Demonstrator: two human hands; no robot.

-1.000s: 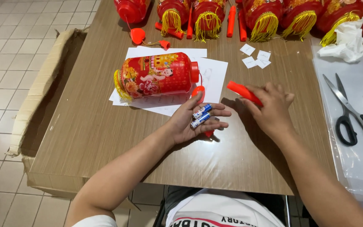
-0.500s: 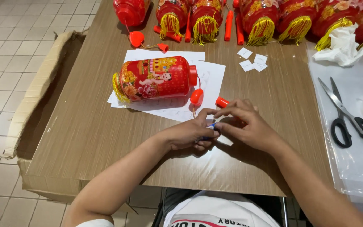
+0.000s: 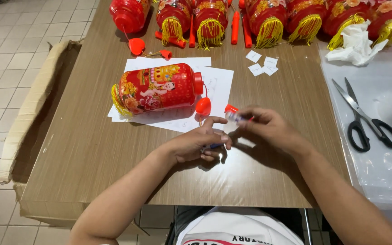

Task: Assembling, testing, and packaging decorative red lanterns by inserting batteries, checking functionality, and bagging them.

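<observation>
Fingers of the right hand pinched a small silver battery beside an orange-red plastic handle, near the table's middle. Left hand curled around a blue-tipped battery, just right of the red printed lantern lying on white paper sheets.

The table is wood-grain laminate, smooth with a dull sheen. The red lantern looks like glossy printed plastic and lies on matt white paper sheets. The scissors — bright metal blades, black plastic handles — rest on clear, shiny plastic film.
</observation>
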